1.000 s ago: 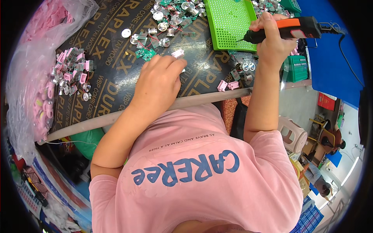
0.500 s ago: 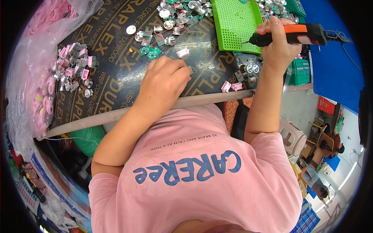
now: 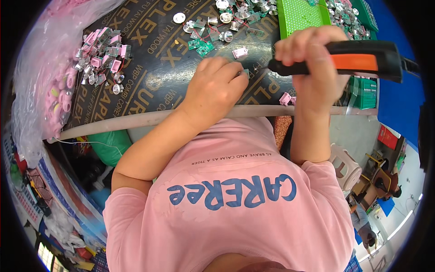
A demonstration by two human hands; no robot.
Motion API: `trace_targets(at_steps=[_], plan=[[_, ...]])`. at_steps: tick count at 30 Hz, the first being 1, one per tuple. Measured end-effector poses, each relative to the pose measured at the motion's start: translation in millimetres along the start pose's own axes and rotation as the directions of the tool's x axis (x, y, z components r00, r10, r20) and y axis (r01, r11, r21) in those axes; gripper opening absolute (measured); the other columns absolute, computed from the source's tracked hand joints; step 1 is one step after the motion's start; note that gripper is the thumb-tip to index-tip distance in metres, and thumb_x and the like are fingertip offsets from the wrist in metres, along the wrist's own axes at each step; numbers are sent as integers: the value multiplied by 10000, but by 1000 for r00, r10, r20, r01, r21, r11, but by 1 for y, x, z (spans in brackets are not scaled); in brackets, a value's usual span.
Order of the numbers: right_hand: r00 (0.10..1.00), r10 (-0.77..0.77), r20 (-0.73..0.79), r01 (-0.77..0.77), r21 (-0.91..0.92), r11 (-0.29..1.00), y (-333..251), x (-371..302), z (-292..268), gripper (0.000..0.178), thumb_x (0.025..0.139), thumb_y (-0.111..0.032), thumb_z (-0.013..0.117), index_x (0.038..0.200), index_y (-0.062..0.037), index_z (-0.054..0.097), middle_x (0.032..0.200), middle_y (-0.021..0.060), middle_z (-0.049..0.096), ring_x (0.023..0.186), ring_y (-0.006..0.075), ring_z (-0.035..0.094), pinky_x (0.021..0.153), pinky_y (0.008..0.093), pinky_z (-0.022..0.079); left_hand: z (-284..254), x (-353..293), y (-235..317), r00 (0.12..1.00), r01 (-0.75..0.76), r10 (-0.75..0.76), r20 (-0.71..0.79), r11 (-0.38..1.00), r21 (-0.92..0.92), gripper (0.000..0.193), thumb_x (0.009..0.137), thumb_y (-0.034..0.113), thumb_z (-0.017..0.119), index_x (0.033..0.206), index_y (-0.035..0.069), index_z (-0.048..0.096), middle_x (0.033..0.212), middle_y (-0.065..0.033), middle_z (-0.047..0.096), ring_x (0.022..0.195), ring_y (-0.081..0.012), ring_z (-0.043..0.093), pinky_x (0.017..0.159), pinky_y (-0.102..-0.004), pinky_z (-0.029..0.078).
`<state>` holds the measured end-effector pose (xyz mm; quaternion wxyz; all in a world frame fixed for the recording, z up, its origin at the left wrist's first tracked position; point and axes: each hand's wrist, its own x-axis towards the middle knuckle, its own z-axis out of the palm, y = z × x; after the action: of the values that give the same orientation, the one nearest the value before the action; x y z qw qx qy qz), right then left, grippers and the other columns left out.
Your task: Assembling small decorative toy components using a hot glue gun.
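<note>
My right hand [image 3: 317,68] is wrapped round a black and orange electric screwdriver [image 3: 353,62], held almost level above the table. Its thin bit points left, toward the fingertips of my left hand [image 3: 215,88]. That hand rests low over the dark tabletop, its fingers closed on a small circuit board [image 3: 246,72]; only a greenish edge shows past the fingertips. Just beyond them lies a pink plastic housing [image 3: 240,52]. Another pink housing [image 3: 285,98] sits near the table's front edge, beside my right wrist.
A heap of pink housings with boards and reflectors [image 3: 102,56] lies at left, beside a clear plastic bag [image 3: 34,81]. More boards and reflectors [image 3: 226,22] spread across the back. A lime-green perforated tray [image 3: 283,22] and a dark green rack [image 3: 364,93] stand at right.
The screwdriver has come down and left from over the green tray, its bit now close to my left fingertips. The whole view has shifted; my left hand stays closed.
</note>
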<state>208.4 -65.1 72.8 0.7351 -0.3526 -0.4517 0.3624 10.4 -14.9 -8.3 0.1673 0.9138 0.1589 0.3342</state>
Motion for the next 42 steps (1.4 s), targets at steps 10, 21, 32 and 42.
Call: trace_targets(at_steps=[10,21,32,42], plan=[[996,5,91,1,-61,998,15,1,11,138,953,65,587,1017,-39,524,754,119,577,636,208,555,666,432,537,1,-3,1,1000,-16,17,-23,999,52,167,793,151,657,930,64,698,1010,-70,675,951,-262,630,837,-410,494],[996,9,85,-1,-99,995,13,0,13,136,953,56,586,1017,-39,513,760,121,581,639,211,557,667,433,534,2,-2,0,1000,-8,8,-8,999,38,139,784,158,653,894,76,675,1005,-75,675,947,-265,627,825,-411,490],[992,57,116,-60,24,998,-4,1,14,88,1003,-114,571,1059,-75,516,826,85,571,697,229,558,708,444,510,-9,11,-4,976,186,-209,-60,945,-267,232,720,52,845,904,84,706,1075,-37,716,1051,-286,612,926,-435,474],[996,23,92,-22,-6,1000,-8,-1,18,124,1016,-140,607,1052,-68,513,823,78,569,705,224,560,710,439,513,-10,15,3,967,231,-250,-46,942,-243,213,718,56,843,875,91,704,1054,-23,707,1041,-285,610,939,-434,451]])
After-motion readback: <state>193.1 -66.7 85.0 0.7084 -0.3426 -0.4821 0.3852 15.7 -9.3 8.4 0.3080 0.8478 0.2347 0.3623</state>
